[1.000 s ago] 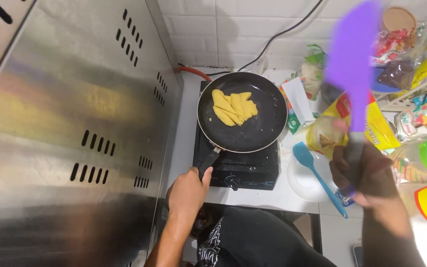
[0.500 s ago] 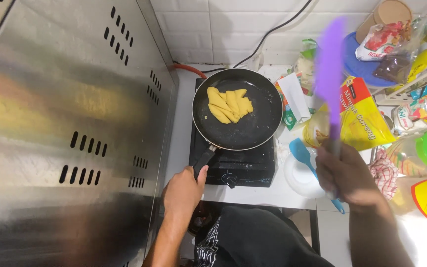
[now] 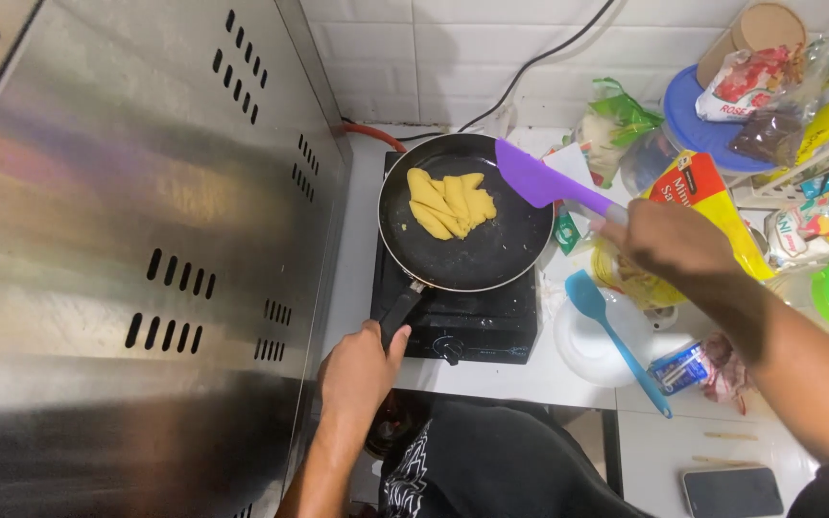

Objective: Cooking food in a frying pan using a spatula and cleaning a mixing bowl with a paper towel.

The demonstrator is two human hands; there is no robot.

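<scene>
The left hand (image 3: 362, 369) is clamped on the black handle (image 3: 398, 315) of the frying pan (image 3: 467, 213), which sits on a single-burner black stove (image 3: 458, 321) on the white bench (image 3: 491, 379). The right hand (image 3: 669, 240) is closed round the purple spatula (image 3: 539, 179), whose blade hangs over the pan's right rim, near but apart from the yellow food (image 3: 448, 203) lying in the upper left of the pan. A risk, as I judge it: the pan overhangs the small stove, so a hard push from the blade could tilt it or slide it off the burner, and the soft pieces could tear or spill over the rim. The crowded packets (image 3: 693, 192) just beside the hot pan could also scorch. Count: one pan, one stove, two spatulas, the purple one in hand and a blue spatula (image 3: 616, 336) resting across a white bowl (image 3: 592, 350), one phone (image 3: 733, 491) at the bench's near edge, and one folded heap of yellow pieces; their exact number cannot be told.
</scene>
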